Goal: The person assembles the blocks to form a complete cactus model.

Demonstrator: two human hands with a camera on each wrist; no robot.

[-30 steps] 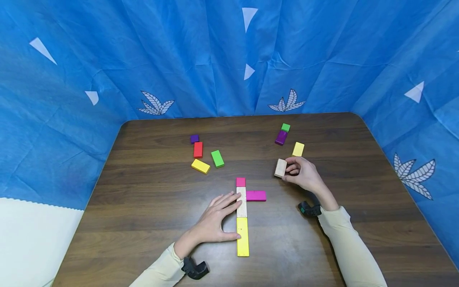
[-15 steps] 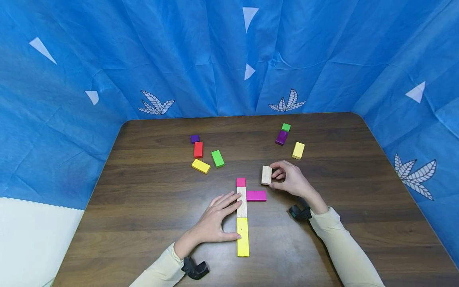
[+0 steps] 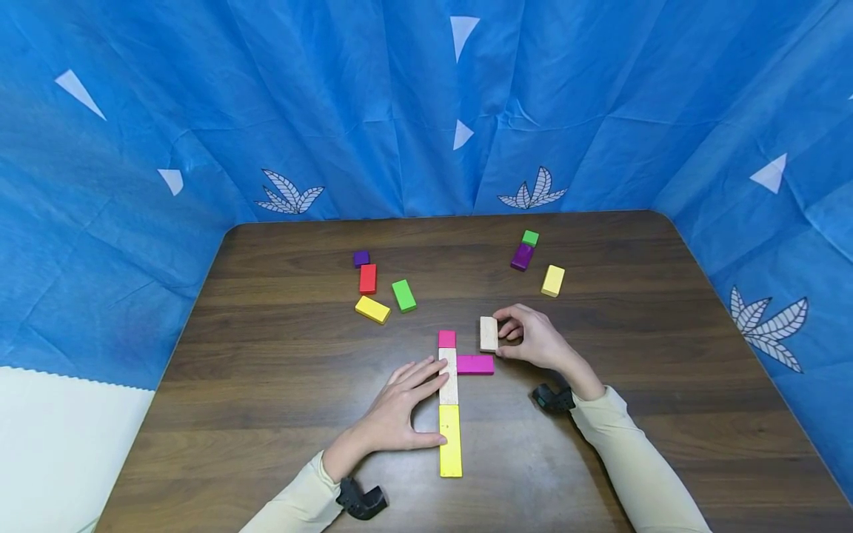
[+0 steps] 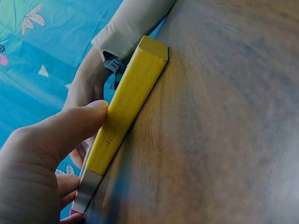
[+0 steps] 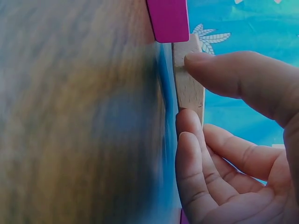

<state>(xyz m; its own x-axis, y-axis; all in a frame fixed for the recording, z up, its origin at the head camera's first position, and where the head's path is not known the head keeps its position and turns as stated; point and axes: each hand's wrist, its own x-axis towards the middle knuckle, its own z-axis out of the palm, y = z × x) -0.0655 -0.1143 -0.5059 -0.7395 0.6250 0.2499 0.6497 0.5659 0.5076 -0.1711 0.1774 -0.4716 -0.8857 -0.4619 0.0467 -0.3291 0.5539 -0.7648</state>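
Note:
In the head view, a row of blocks runs toward the person: a small pink block (image 3: 446, 339), a pale wooden block (image 3: 449, 391) and a long yellow block (image 3: 450, 448). A magenta block (image 3: 476, 365) juts right from the pale one. My left hand (image 3: 389, 418) rests along the row, fingers extended onto the pale block, thumb against the yellow one. Between thumb and fingers, my right hand (image 3: 536, 342) pinches a short natural-wood block (image 3: 489, 334), just behind the magenta block's right end. In the right wrist view, other fingers curl beneath the thumb.
At the back left lie a dark purple block (image 3: 361, 258), a red block (image 3: 368, 279), a yellow block (image 3: 372, 309) and a green block (image 3: 403, 295). Back right are a small green block (image 3: 530, 237), a purple block (image 3: 523, 257) and a yellow block (image 3: 552, 280). A blue curtain (image 3: 400, 111) borders the table.
My right hand has carried the natural-wood block leftward and nearer the person, close to the magenta block. My left hand and the row have stayed in place.

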